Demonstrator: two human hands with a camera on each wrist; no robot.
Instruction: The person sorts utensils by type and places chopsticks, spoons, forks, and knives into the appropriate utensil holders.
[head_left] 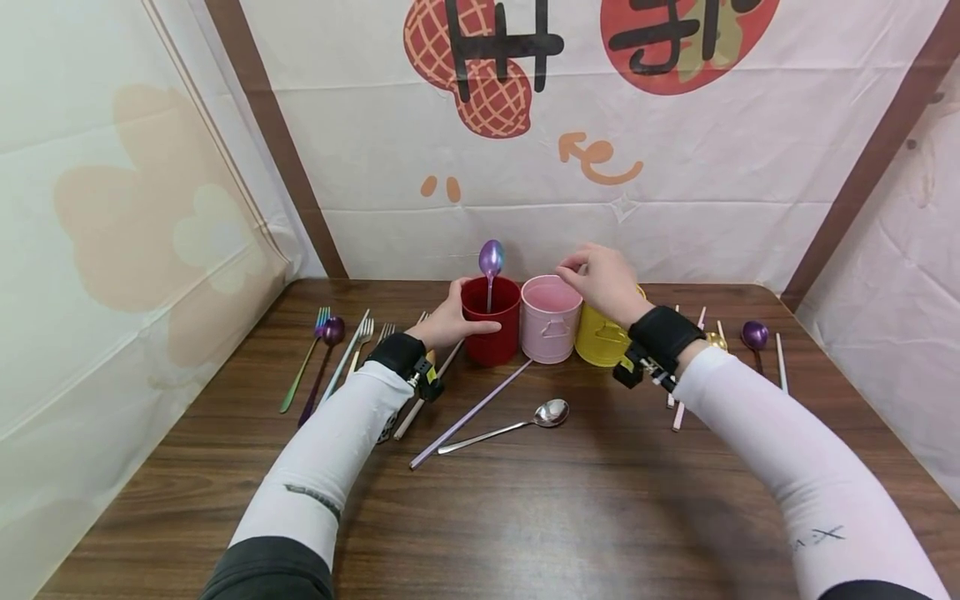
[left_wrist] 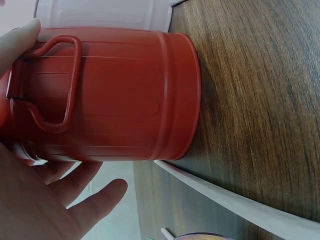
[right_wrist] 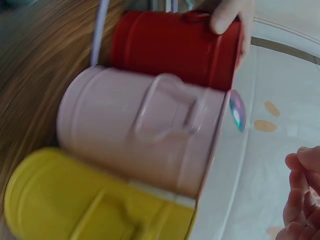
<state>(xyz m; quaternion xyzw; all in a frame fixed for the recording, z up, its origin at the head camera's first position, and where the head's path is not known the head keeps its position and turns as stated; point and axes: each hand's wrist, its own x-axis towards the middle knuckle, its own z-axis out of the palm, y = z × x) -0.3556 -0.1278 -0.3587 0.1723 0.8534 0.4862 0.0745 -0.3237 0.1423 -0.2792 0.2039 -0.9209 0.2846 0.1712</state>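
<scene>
My left hand (head_left: 450, 321) grips a small red metal bucket (head_left: 492, 333), its thumb across the front by the wire handle and its fingers round the far side. A spoon with a purple, iridescent bowl (head_left: 491, 258) stands upright in that bucket, its lower handle hidden inside. Right of it stand a pink bucket (head_left: 552, 325) and a yellow bucket (head_left: 600, 337), side by side. My right hand (head_left: 603, 283) hovers over the yellow bucket's rim, near the pink one. In the right wrist view its fingers (right_wrist: 295, 200) are curled, the thumb against the index finger, with nothing visible between them.
A silver spoon (head_left: 551, 413) and a lilac chopstick (head_left: 472, 412) lie before the buckets. Several forks, a purple spoon (head_left: 332, 332) and chopsticks lie at left, partly behind my arm. Another purple spoon (head_left: 754, 335), a gold one (head_left: 716, 341) and chopsticks lie at right.
</scene>
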